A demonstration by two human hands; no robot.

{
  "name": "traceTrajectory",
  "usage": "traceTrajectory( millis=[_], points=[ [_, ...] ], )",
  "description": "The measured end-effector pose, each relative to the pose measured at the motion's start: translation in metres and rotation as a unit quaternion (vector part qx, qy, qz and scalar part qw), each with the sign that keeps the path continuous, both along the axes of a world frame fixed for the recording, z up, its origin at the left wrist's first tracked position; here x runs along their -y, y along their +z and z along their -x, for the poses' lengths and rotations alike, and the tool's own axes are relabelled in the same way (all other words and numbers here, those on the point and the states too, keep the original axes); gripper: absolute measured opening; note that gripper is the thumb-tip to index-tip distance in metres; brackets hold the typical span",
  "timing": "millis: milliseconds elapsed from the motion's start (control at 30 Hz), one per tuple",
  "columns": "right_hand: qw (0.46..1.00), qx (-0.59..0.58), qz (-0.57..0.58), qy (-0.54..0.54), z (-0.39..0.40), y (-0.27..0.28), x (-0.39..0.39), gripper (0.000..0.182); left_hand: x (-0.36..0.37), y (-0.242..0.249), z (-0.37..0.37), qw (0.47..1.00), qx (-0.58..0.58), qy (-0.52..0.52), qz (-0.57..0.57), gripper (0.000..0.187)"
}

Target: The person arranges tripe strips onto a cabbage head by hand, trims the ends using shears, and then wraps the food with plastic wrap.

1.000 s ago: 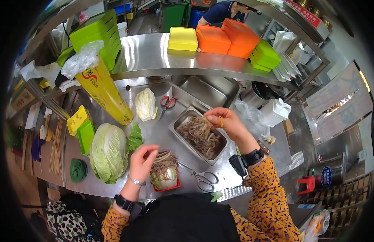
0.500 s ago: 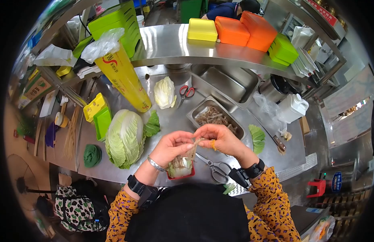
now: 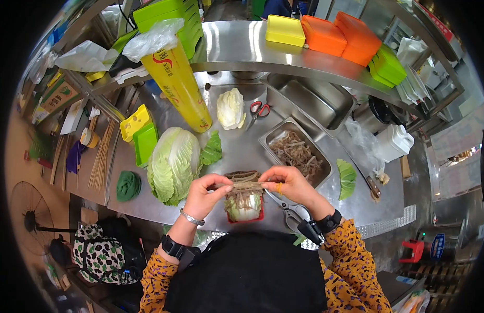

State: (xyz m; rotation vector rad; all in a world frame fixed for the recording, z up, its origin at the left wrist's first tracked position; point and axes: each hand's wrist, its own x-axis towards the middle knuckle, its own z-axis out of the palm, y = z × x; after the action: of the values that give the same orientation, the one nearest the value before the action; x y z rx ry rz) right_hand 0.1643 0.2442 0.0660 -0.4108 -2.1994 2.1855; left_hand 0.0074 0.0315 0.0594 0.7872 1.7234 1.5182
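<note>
My left hand [image 3: 202, 198] and my right hand [image 3: 294, 187] pinch the two ends of a thin, brown, crinkled food strip [image 3: 245, 185], stretched level between them. Just below it, a red tray [image 3: 245, 221] holds a cut piece of napa cabbage [image 3: 244, 206] with more brown strips across its far end. To the right of the tray lie grey-handled scissors [image 3: 291, 213], partly behind my right wrist. Beyond my right hand a steel pan [image 3: 321, 182] contains a heap of similar brown strips [image 3: 294, 154]. A whole napa cabbage [image 3: 174, 164] rests beyond my left hand.
Red-handled scissors [image 3: 260, 110] and a small peeled cabbage [image 3: 231, 109] lie farther back. A yellow film roll [image 3: 182, 86] stands at left, near a green tray [image 3: 145, 145]. On the right are a knife [image 3: 372, 186] and a white jug [image 3: 393, 143]. A steel shelf [image 3: 231, 44] crosses behind.
My hands have moved apart, pulling the brown strip from a bunched, hanging shape into a level line over the tray. The whole view has shifted slightly.
</note>
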Motion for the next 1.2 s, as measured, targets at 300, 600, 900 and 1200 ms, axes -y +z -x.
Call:
traceTrajectory(
  millis=[300, 600, 900, 1200],
  points=[
    [0.996, 0.074, 0.058, 0.0, -0.033, -0.041, 0.024, 0.006, 0.043, -0.051, -0.02, 0.997, 0.061, -0.023, 0.041, 0.01],
    [0.992, 0.038, 0.074, -0.098, -0.013, -0.108, 0.03, 0.007, 0.025, -0.104, -0.019, 0.995, 0.014, 0.077, 0.063, 0.009],
    [0.983, 0.021, -0.099, -0.15, -0.008, -0.136, 0.034, 0.009, 0.017, -0.124, -0.018, 0.969, -0.209, 0.106, 0.072, 0.012],
    [0.953, -0.047, -0.274, -0.124, -0.016, -0.107, 0.02, 0.011, 0.024, -0.129, -0.013, 0.974, -0.194, 0.097, 0.07, 0.02]
  ],
)
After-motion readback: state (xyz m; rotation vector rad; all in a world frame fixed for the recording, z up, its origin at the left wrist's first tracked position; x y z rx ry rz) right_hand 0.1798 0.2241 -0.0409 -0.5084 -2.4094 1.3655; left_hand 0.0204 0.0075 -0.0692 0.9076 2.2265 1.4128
